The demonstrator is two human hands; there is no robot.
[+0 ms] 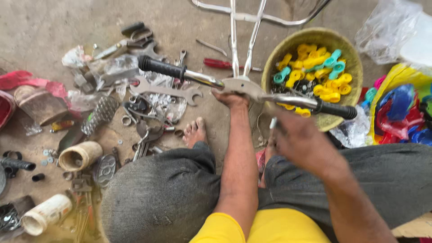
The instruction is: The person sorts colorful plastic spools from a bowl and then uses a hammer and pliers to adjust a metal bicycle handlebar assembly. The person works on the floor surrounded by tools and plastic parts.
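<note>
A chrome handlebar with black grips lies left to right across the scene; the left hand clasps its centre from the near side, while the blurred right hand, just nearer, pinches a thin metal tool.

Chrome handlebar with black grips, woven tan-green basket holding yellow and teal plastic parts, red-handled screwdriver, silver wrench, dark grey trousers, yellow shirt, grey concrete floor, red-blue-yellow plastic pile
</note>
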